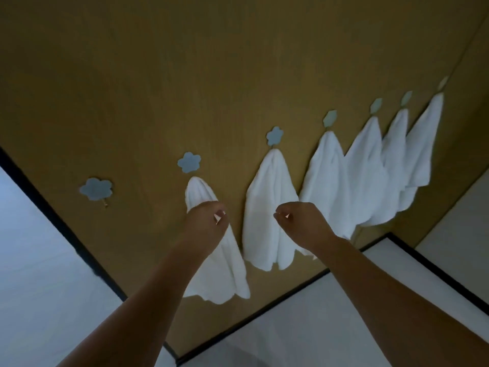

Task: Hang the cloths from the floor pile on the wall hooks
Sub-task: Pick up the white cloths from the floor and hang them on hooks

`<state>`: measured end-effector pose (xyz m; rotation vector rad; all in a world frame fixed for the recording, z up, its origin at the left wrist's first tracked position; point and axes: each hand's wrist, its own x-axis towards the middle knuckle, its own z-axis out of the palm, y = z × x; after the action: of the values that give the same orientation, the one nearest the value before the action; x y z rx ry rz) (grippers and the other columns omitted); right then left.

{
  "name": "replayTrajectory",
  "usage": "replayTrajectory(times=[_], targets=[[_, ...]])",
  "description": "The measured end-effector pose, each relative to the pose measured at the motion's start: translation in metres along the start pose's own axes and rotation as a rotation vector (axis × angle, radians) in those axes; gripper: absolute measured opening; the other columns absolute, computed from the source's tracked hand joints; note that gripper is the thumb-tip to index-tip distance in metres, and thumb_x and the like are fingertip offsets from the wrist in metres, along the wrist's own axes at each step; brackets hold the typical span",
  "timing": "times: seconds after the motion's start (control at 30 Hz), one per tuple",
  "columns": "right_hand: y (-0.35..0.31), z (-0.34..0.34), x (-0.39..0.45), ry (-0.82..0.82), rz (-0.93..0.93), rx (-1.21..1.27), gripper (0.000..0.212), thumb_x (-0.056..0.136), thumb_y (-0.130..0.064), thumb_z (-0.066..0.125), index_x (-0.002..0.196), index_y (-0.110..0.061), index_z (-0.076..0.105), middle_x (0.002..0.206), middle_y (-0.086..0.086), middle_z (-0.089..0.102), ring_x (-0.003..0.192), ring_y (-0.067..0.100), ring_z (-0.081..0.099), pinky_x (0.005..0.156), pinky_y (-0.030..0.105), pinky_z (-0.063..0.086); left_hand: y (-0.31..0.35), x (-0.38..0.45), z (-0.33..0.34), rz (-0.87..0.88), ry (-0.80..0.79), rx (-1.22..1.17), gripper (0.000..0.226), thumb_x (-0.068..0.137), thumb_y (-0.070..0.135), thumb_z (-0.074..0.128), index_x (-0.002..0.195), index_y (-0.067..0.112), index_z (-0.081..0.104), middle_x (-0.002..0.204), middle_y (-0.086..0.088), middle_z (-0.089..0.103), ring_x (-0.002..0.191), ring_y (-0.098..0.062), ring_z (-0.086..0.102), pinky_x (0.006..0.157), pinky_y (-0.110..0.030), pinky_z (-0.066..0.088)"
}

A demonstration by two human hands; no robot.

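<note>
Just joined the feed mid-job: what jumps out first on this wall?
A slanting row of white cloths hangs from blue flower-shaped hooks across the tan wall. At the row's left end one hook is bare. The left hand grips the leftmost cloth below its hook, while the right hand is curled and holds nothing.

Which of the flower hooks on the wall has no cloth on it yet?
The leftmost flower hook, nearest the wall's left edge: its small metal peg hangs bare. The other six each have a white cloth.
</note>
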<state>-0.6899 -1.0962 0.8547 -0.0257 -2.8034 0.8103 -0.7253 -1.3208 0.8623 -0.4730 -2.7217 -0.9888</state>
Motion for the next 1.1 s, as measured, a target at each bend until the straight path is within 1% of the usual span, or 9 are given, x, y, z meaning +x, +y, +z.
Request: replayTrajectory(times=[0.07, 0.2, 0.33, 0.47, 0.57, 0.7, 0.8, 0.93, 1.1], targets=[[0.013, -0.011, -0.015, 0.011, 0.052, -0.018, 0.025, 0.092, -0.032, 0.055, 0.108, -0.02, 0.069, 0.097, -0.009, 0.068, 0.082, 0.007, 0.061, 0.077, 0.018, 0.044, 0.013, -0.003, 0.014, 0.032, -0.068, 0.023, 0.014, 0.089, 0.018, 0.058, 0.098, 0.014, 0.067, 0.092, 0.0, 0.068, 0.079, -0.012, 0.06, 0.078, -0.029, 0.05], [0.054, -0.032, -0.049, 0.049, 0.157, -0.034, 0.029, 0.092, -0.033, 0.056, 0.114, -0.018, 0.067, 0.108, -0.004, 0.068, 0.09, 0.009, 0.061, 0.08, 0.019, 0.043, 0.036, -0.009, 0.047, 0.058, -0.2, 0.015, 0.026, 0.091, 0.027, 0.054, 0.116, 0.022, 0.062, 0.103, 0.008, 0.064, 0.097, -0.009, 0.058, 0.083, -0.02, 0.042], [0.098, -0.056, -0.096, 0.018, 0.274, -0.062, 0.035, 0.093, -0.036, 0.054, 0.122, -0.018, 0.061, 0.12, 0.002, 0.062, 0.105, 0.015, 0.058, 0.086, 0.023, 0.042, 0.067, -0.018, 0.087, 0.115, -0.288, 0.021, 0.027, 0.092, 0.028, 0.056, 0.117, 0.021, 0.06, 0.101, 0.009, 0.058, 0.092, -0.008, 0.053, 0.083, -0.021, 0.042], [0.145, -0.084, -0.157, 0.079, 0.424, -0.043, 0.041, 0.093, -0.036, 0.054, 0.128, -0.016, 0.057, 0.127, 0.005, 0.058, 0.113, 0.019, 0.056, 0.097, 0.028, 0.043, 0.106, -0.032, 0.132, 0.182, -0.394, 0.04, 0.028, 0.09, 0.027, 0.059, 0.116, 0.018, 0.061, 0.1, 0.008, 0.058, 0.094, -0.01, 0.053, 0.085, -0.021, 0.041], [0.181, -0.098, -0.206, 0.1, 0.535, -0.064, 0.044, 0.093, -0.038, 0.053, 0.132, -0.017, 0.053, 0.131, 0.005, 0.056, 0.118, 0.019, 0.053, 0.099, 0.026, 0.039, 0.133, -0.046, 0.168, 0.254, -0.499, 0.048, 0.03, 0.091, 0.024, 0.058, 0.119, 0.014, 0.06, 0.109, 0.001, 0.061, 0.103, -0.016, 0.056, 0.085, -0.02, 0.037], [0.215, -0.114, -0.275, 0.132, 0.743, -0.082, 0.048, 0.092, -0.043, 0.052, 0.134, -0.019, 0.05, 0.135, 0.003, 0.053, 0.121, 0.017, 0.051, 0.1, 0.026, 0.038, 0.172, -0.07, 0.213, 0.357, -0.663, 0.021, 0.031, 0.093, 0.02, 0.055, 0.12, 0.004, 0.058, 0.118, -0.009, 0.061, 0.106, -0.023, 0.058, 0.091, -0.029, 0.042], [0.226, -0.124, -0.322, 0.159, 0.909, -0.113, 0.048, 0.092, -0.044, 0.052, 0.133, -0.019, 0.05, 0.133, 0.002, 0.054, 0.119, 0.017, 0.053, 0.098, 0.026, 0.04, 0.194, -0.078, 0.246, 0.389, -0.793, -0.043, 0.037, 0.092, 0.023, 0.057, 0.126, 0.007, 0.055, 0.123, -0.007, 0.059, 0.113, -0.024, 0.057, 0.097, -0.037, 0.046], [0.219, -0.124, -0.375, 0.215, 1.125, -0.16, 0.049, 0.092, -0.045, 0.051, 0.133, -0.018, 0.05, 0.13, 0.002, 0.056, 0.115, 0.019, 0.056, 0.097, 0.028, 0.043, 0.217, -0.074, 0.29, 0.573, -0.915, -0.067, 0.041, 0.091, 0.029, 0.058, 0.129, 0.013, 0.055, 0.128, -0.002, 0.057, 0.115, -0.016, 0.054, 0.096, -0.028, 0.042], [0.184, -0.102, -0.427, 0.309, 1.406, -0.155, 0.052, 0.092, -0.046, 0.051, 0.136, -0.018, 0.048, 0.132, 0.002, 0.056, 0.118, 0.019, 0.054, 0.097, 0.029, 0.043, 0.246, -0.085, 0.327, 0.858, -1.053, -0.035, 0.045, 0.093, 0.032, 0.054, 0.134, 0.013, 0.051, 0.137, -0.003, 0.051, 0.121, -0.018, 0.05, 0.102, -0.027, 0.038]])
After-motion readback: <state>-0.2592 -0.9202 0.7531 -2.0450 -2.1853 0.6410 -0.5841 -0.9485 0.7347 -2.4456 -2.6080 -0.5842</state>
